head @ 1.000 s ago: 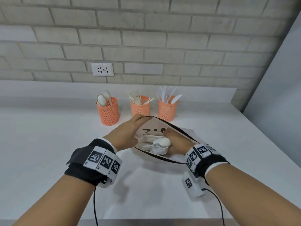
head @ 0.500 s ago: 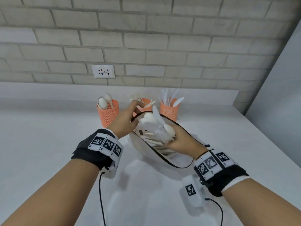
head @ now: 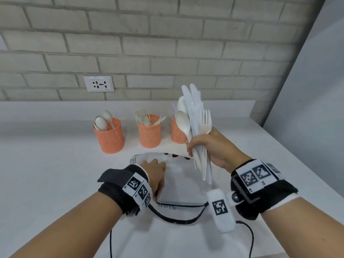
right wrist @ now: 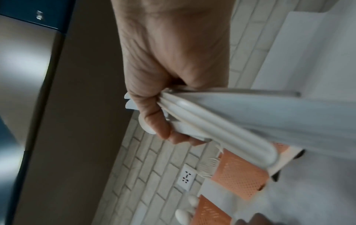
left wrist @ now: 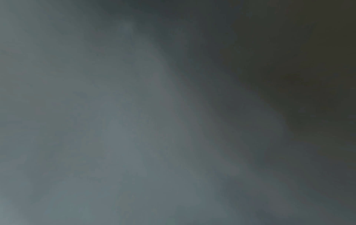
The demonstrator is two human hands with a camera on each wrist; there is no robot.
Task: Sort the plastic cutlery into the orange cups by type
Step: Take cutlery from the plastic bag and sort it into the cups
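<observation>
My right hand [head: 210, 148] grips a mixed bundle of white plastic cutlery [head: 193, 116] by the handles, held upright above the bag: spoons, knives and a fork. In the right wrist view my fingers [right wrist: 154, 121] curl round the same bundle [right wrist: 221, 115]. My left hand [head: 154, 170] lies flat on the translucent drawstring bag [head: 178, 185], which rests on the table. Three orange mesh cups stand behind it: the left cup [head: 108, 135] holds spoons, the middle cup [head: 149, 133] holds forks, and the right cup [head: 176, 135] is partly hidden by the bundle. The left wrist view is dark and blurred.
The white table [head: 46, 174] runs back to a brick wall with a socket [head: 98, 83]. A grey panel [head: 307, 90] closes off the right side, along the table's slanting right edge. Black cables trail from both wrists near the front edge.
My right hand has lifted the bundle of cutlery out of the bag and raised it upright. The left hand let go of the bag's rim and now presses the flattened bag down.
</observation>
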